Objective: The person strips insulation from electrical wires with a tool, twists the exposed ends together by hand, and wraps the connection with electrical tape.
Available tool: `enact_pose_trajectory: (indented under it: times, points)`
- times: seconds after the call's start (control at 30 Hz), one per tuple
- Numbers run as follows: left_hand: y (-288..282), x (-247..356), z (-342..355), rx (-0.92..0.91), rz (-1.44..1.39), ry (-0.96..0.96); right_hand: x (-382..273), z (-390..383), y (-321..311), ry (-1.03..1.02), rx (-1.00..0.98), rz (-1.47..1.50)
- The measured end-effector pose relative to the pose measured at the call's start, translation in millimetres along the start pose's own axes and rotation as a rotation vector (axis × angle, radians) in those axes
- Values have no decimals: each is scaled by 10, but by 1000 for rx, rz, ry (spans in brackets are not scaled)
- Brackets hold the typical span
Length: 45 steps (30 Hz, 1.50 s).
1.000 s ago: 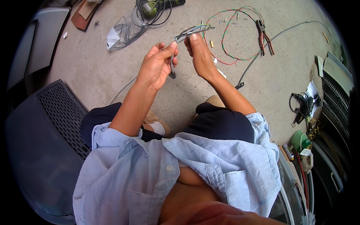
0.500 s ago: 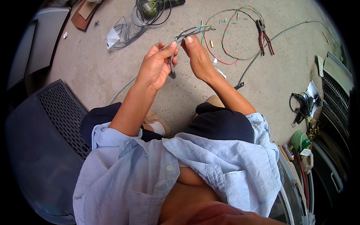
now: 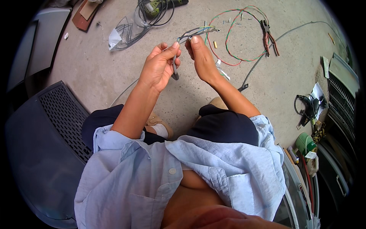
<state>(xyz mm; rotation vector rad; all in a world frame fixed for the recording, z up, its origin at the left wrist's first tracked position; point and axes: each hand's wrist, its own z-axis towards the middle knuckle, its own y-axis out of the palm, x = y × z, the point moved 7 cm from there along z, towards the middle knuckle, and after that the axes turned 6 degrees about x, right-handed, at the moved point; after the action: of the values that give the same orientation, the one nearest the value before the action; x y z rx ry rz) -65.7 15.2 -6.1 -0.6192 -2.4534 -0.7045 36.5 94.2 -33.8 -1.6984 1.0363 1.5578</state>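
My left hand (image 3: 159, 65) pinches a grey electrical cable (image 3: 175, 70) between thumb and fingers, its sheathed end hanging below the fingers. Thin inner wires (image 3: 196, 31), among them dark, blue and yellow-green ones, fan out from the pinch toward the right. My right hand (image 3: 202, 57) is closed at the wires, its thumb pressed on one strand close to the left fingertips; the fingers behind the thumb are partly hidden. Beyond the hands, a loop of red and green wire (image 3: 227, 38) lies on the floor with pliers (image 3: 265, 32) resting across its right side.
A green power tool (image 3: 152, 8) and a bundled grey cable (image 3: 129, 34) lie at the far left. One small yellow cylinder (image 3: 215, 44) sits inside the wire loop. At left stands a dark perforated panel (image 3: 63, 114); at right are a green container (image 3: 305, 143) and a vented panel (image 3: 341, 86).
My right hand has shifted slightly to the right along the wires, its thumb a little farther from the left fingertips. My left hand keeps its place on the cable.
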Motion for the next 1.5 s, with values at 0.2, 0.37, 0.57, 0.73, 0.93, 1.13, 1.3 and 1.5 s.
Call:
enact_pose_trajectory:
  times: [0.2, 0.37, 0.57, 0.73, 0.93, 1.13, 1.3, 1.5]
  points:
    - [6, 5, 0, 9, 2, -1, 3, 36, -83, 28, 63, 119]
    - [1, 6, 9, 7, 0, 0, 25, 42, -106, 67, 105, 160]
    - [10, 28, -8, 12, 4, 15, 102, 46, -184, 167, 157, 214]
    - [25, 53, 42, -96, -65, -13, 27, 77, -289, 125, 128, 232]
    - [166, -54, -38, -266, -81, -190, -85, 96, -347, 224, 193, 484]
    - [162, -82, -72, -197, 230, -74, -190, 157, -433, 229, 58, 334]
    - [178, 122, -156, -28, 554, 268, -237, 101, -474, 276, 69, 156]
    - [221, 152, -176, -53, 662, 415, -149, 123, -506, 276, 32, 125]
